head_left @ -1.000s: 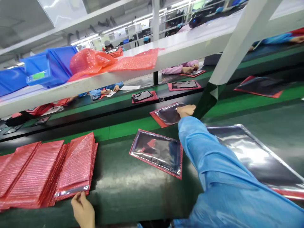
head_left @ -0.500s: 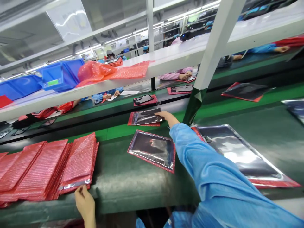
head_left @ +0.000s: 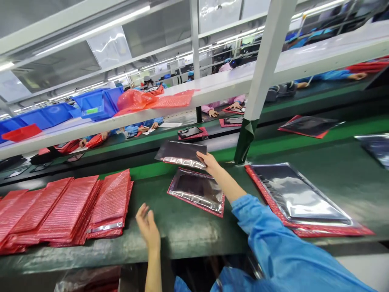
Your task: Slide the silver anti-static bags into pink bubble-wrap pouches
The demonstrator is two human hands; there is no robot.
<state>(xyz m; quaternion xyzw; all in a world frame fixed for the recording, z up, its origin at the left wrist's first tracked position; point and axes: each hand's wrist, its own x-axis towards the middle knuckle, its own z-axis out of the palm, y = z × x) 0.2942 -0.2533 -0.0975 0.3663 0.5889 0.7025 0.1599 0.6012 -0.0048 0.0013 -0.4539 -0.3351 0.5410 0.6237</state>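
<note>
My right hand (head_left: 208,161) grips the right edge of a dark flat panel in a clear plastic sleeve (head_left: 182,152), held tilted above the bench. Just below it, another sleeved dark panel (head_left: 194,187) lies on a red bubble-wrap bag, partly covered by the raised one. My left hand (head_left: 148,227) is open and holds nothing, over the front of the green bench (head_left: 188,239). To its left are stacks of red bubble-wrap bags (head_left: 111,196), the nearest with a silvery strip along its lower end.
A large sleeved panel (head_left: 300,198) lies on red wrap at right. A white post (head_left: 261,69) rises from the bench to a shelf (head_left: 225,81) with blue bins (head_left: 100,103) and loose red wrap (head_left: 136,99). Co-workers' hands (head_left: 235,106) are across the line.
My right hand has raised the sleeved panel from the green strip; the red edging seen around it before no longer shows. My left hand has left the red bags and moved right.
</note>
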